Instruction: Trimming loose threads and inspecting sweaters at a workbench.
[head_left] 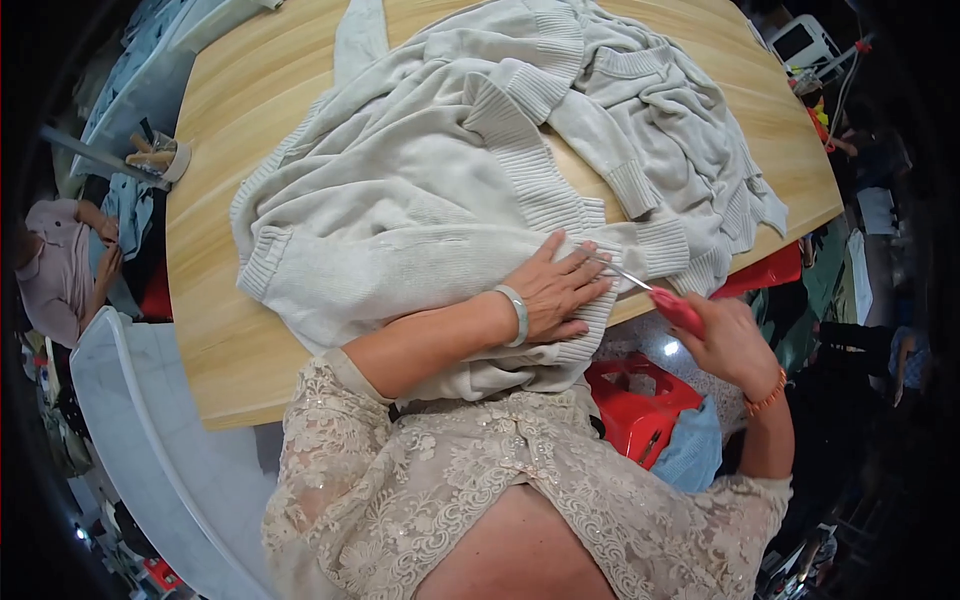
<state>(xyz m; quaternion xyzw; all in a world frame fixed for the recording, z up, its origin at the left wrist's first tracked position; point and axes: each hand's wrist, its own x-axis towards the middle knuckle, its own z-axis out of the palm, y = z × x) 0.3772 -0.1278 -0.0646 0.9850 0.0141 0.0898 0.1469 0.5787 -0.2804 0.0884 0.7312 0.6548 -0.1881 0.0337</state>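
A cream knitted sweater lies spread and rumpled over a light wooden table. My left hand presses flat on its ribbed hem near the table's front edge, fingers apart; a pale bangle sits on that wrist. My right hand, off the table's right edge, grips small red-handled scissors. Their metal tips point left and touch the hem just by my left fingertips. An orange band circles my right wrist.
A red plastic stool stands below the table edge by my right side. Another person in pink sits at the far left beside a pale table. More cloth and boxes crowd the dark right side.
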